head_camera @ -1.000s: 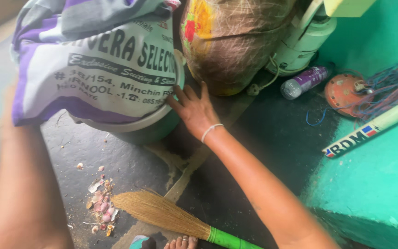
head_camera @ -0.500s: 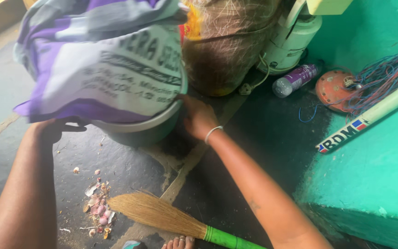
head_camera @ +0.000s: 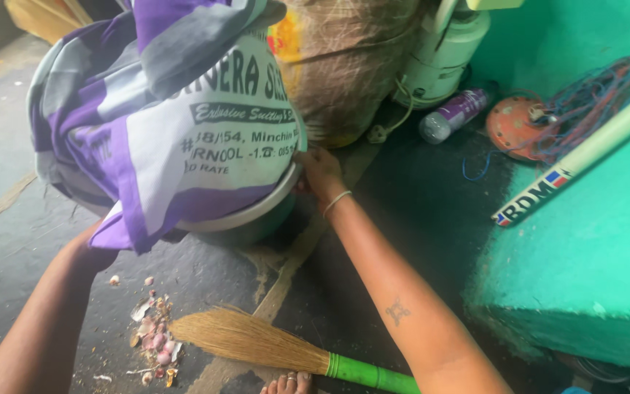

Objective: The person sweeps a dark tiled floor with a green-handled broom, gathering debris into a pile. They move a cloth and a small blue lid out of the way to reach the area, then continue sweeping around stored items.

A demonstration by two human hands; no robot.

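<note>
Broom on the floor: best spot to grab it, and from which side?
Grip the broom by its green handle, just behind the straw head. The handle is the one firm, narrow part; the bristles fan out and would bend. It lies flat, pointing toward the lower right, so probably come from above with fingers wrapped across it. Both hands are busy: right hand on the bucket.

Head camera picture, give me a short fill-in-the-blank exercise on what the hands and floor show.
1. The right hand grips the rim of a bucket draped with a purple and white ____.
2. The broom has a ____ handle.
3. The peel scraps lie just ____ of the broom's bristles.
4. The left hand reaches ____ the bag's hanging edge.

Missing words: bag; green; left; under
</note>
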